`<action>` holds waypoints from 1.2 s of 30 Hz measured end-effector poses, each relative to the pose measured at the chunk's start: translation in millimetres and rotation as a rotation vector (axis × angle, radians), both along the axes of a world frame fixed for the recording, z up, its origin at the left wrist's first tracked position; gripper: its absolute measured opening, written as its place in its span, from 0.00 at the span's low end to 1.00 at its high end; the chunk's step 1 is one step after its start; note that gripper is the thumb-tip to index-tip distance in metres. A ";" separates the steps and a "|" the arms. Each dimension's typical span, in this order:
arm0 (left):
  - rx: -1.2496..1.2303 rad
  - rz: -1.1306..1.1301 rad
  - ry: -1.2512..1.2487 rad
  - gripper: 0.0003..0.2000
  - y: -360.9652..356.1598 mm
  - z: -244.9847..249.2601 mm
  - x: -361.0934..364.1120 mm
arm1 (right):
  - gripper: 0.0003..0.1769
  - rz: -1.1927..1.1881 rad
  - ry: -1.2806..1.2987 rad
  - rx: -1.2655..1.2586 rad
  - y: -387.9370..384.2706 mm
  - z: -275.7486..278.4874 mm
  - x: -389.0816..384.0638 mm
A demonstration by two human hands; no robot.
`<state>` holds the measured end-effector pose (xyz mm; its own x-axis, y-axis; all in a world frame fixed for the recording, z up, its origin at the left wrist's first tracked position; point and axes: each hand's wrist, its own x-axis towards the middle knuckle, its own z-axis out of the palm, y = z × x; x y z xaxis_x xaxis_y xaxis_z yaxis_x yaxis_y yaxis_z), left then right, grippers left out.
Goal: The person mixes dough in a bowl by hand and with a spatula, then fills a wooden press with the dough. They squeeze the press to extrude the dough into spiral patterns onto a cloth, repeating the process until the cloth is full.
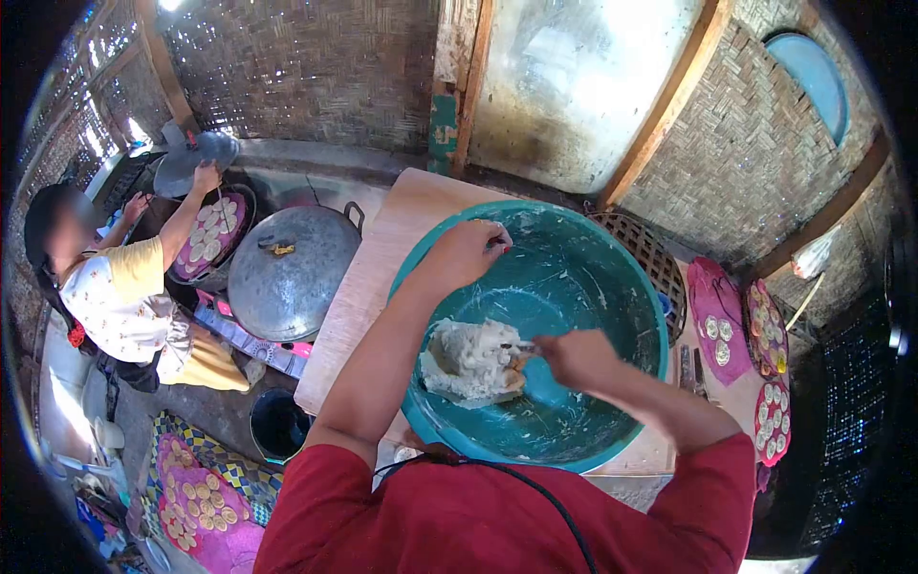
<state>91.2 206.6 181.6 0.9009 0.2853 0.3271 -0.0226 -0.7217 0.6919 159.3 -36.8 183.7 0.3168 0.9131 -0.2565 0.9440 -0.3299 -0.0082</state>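
Observation:
A large teal plastic basin (653, 364) stands on the table in front of me. In its left part lies a lump of white, sticky dough (470, 356), partly smeared over the basin's floor. My right hand (579, 362) is closed around the handle of a thin metal utensil (524, 344); its far end is sunk in the dough and hidden. Above the dough, my left hand (473, 251) is over the basin with its fingers curled in. Whether anything is between those fingers I cannot make out.
At left a co-worker (124, 287) raises a lid (196, 165) above a pan of flat rounds (210, 230). Beside it sits a big lidded pot (295, 273). A black bucket (279, 425) stands on the floor. A woven basket (650, 251) and trays of rounds (773, 421) lie right.

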 end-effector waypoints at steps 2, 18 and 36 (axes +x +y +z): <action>0.034 -0.010 -0.007 0.08 4.3 -6.2 1.9 | 0.17 0.052 -0.015 0.049 1.5 -19.0 2.2; -0.002 -0.003 -0.056 0.06 3.4 -1.5 2.6 | 0.16 0.189 -0.346 0.149 -3.3 -14.5 -57.7; 0.143 -0.043 0.067 0.07 12.5 -26.4 5.8 | 0.24 -0.052 0.030 -0.096 -36.3 58.7 -78.2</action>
<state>97.1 219.1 155.1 0.9325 0.2007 0.3002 -0.0128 -0.8125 0.5828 81.0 -73.1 242.4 0.3542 0.8665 -0.3518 0.9254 -0.3791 -0.0020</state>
